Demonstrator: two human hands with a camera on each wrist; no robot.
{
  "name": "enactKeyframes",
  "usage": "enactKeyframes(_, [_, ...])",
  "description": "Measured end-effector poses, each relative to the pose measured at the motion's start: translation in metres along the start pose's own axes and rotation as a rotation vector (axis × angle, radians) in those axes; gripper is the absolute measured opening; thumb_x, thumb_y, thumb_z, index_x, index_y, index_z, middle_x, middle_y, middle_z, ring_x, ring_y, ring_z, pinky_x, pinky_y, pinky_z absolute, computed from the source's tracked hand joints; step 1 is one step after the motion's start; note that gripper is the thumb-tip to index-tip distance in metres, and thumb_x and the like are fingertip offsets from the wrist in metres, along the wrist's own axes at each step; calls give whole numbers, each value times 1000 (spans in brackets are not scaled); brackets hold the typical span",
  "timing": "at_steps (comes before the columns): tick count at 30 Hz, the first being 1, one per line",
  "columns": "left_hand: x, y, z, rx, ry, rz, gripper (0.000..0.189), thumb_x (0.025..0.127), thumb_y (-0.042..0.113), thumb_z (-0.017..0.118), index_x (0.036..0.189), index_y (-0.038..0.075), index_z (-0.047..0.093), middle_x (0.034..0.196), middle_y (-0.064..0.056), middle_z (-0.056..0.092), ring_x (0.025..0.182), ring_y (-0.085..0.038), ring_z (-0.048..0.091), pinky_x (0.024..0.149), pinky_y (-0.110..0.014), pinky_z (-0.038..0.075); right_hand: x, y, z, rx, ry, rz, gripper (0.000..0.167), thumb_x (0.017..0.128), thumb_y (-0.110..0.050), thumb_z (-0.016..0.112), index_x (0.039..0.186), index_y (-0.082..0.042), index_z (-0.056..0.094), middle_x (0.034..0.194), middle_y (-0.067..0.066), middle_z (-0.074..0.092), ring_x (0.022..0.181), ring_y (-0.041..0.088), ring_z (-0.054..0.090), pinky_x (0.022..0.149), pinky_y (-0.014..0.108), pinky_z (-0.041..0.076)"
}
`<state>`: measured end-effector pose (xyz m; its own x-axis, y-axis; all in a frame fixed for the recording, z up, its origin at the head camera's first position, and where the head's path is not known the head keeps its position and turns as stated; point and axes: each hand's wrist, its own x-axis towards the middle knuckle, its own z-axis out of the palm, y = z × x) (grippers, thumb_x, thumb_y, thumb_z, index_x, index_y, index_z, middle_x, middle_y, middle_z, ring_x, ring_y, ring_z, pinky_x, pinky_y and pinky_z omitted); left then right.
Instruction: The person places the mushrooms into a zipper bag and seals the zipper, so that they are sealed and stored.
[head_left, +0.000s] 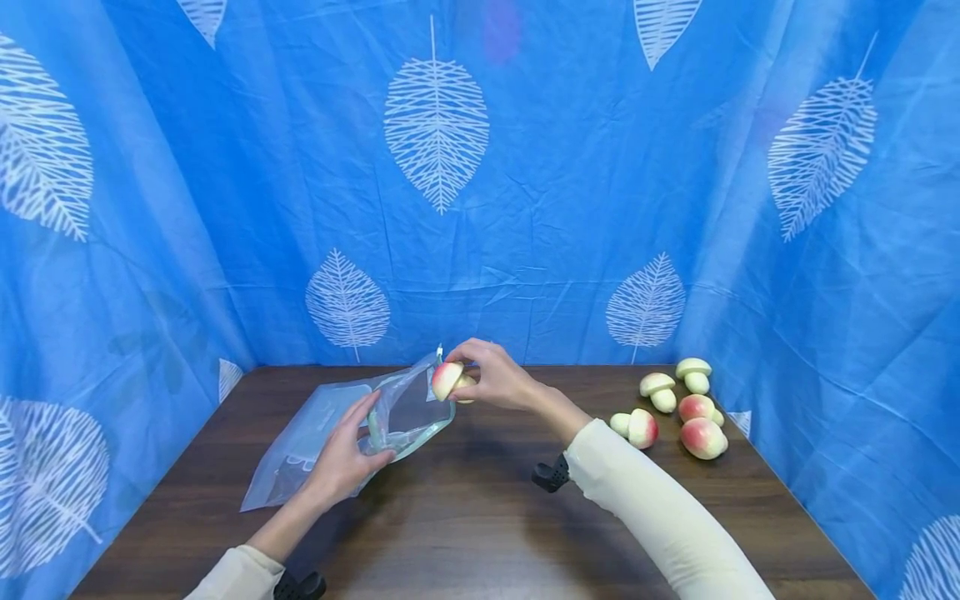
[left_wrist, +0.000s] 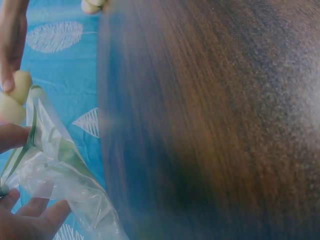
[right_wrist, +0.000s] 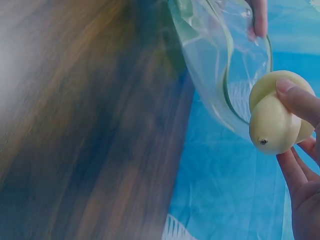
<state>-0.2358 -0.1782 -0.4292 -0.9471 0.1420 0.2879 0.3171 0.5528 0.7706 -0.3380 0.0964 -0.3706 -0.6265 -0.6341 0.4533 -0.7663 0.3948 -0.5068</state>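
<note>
Right hand (head_left: pixel 498 375) pinches mushroom (head_left: pixel 447 380) at bag (head_left: pixel 318 408) mouth, toward table's (head_left: pixel 465 533) far edge; left hand (head_left: pixel 341 458) grips bag's rim. If mouth sags, mushroom could snag; loose pinch could drop it. Left fingers partly behind plastic; right hand cut off in right wrist view. Near far right corner, mushrooms (head_left: pixel 703 439) overlap.

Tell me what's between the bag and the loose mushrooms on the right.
In the head view: a held mushroom, the right hand, forearm, sleeve and black wrist device, over the table.

The bag (head_left: pixel 315 417) looks glossy plastic, the table (head_left: pixel 465 525) wood-grained — the curtain (head_left: pixel 536 192) creased cloth.
</note>
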Motion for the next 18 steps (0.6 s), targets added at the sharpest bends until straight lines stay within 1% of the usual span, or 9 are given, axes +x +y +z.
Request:
enactKeyframes(2, [0, 0, 0, 2, 2, 1, 94, 80, -3, 85, 159, 1, 35, 161, -26, 31, 138, -46, 43, 102, -53, 50, 4, -1, 5, 11, -13, -4, 47, 76, -8, 93, 117, -2, 70, 117, 9, 65, 108, 21, 62, 86, 22, 56])
enactKeyframes(4, [0, 0, 1, -1, 4, 4, 94, 80, -4, 85, 159, 1, 35, 161, -26, 31, 138, -46, 43, 102, -53, 50, 8, -1, 11, -14, -24, -4, 48, 76, -9, 93, 117, -2, 70, 117, 9, 65, 108, 21, 62, 86, 21, 55])
enactKeyframes(7, [0, -1, 1, -8, 6, 6, 94, 79, -4, 85, 159, 1, 35, 161, -26, 31, 137, -46, 44, 102, -53, 50, 13, 0, 17, -74, -25, -11, 48, 76, -10, 93, 117, -2, 70, 115, 8, 68, 104, 20, 64, 86, 22, 55])
enactKeyframes(10, [0, -2, 1, -3, 13, 2, 94, 79, -3, 86, 159, 1, 35, 161, -26, 31, 134, -47, 48, 100, -52, 51, 16, 1, 23, -145, -32, -6, 46, 77, -15, 93, 116, -4, 71, 110, 6, 71, 99, 17, 65, 82, 24, 54])
enactKeyframes(14, [0, -3, 2, 7, 25, -2, 95, 79, -3, 86, 159, 2, 36, 161, -26, 32, 130, -47, 52, 99, -51, 52, 16, 3, 30, -206, -60, 21, 43, 79, -18, 91, 114, -7, 69, 104, 3, 71, 91, 15, 63, 76, 26, 52])
enactKeyframes(18, [0, -3, 2, 13, 34, 3, 95, 79, -4, 86, 159, 2, 35, 161, -26, 31, 129, -47, 53, 99, -51, 53, 13, 7, 37, -253, -54, 29, 42, 79, -21, 92, 111, -9, 67, 101, 1, 71, 88, 14, 63, 74, 27, 52])
